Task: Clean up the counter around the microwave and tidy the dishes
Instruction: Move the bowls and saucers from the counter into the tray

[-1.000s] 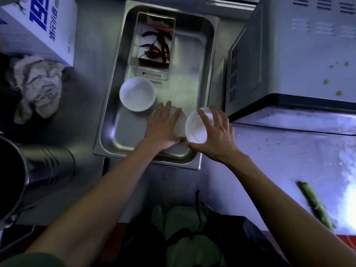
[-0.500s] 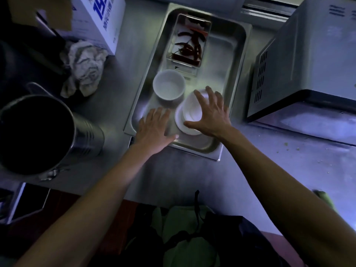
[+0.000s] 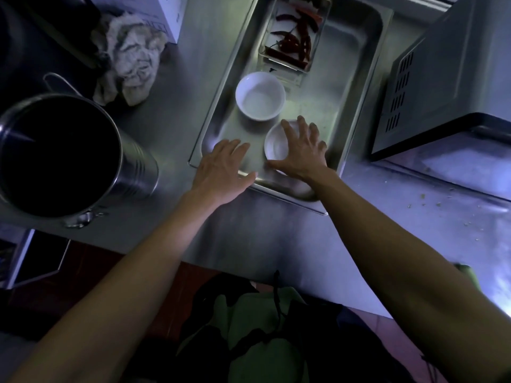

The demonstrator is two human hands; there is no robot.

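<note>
Two white bowls sit in the steel tray on the desk beside the microwave: the right hand grips the nearer one to seat it, while the left hand, fingers flat, seemingly steadies the tray's rim.

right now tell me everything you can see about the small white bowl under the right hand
The small white bowl is round, glossy like ceramic, upright and looks empty. It sits in the near right part of the steel tray, just nearer than a larger white bowl. The right hand covers its right side with fingers spread over the rim and thumb at its near edge. The left hand lies beside it on the tray's near edge.
</note>
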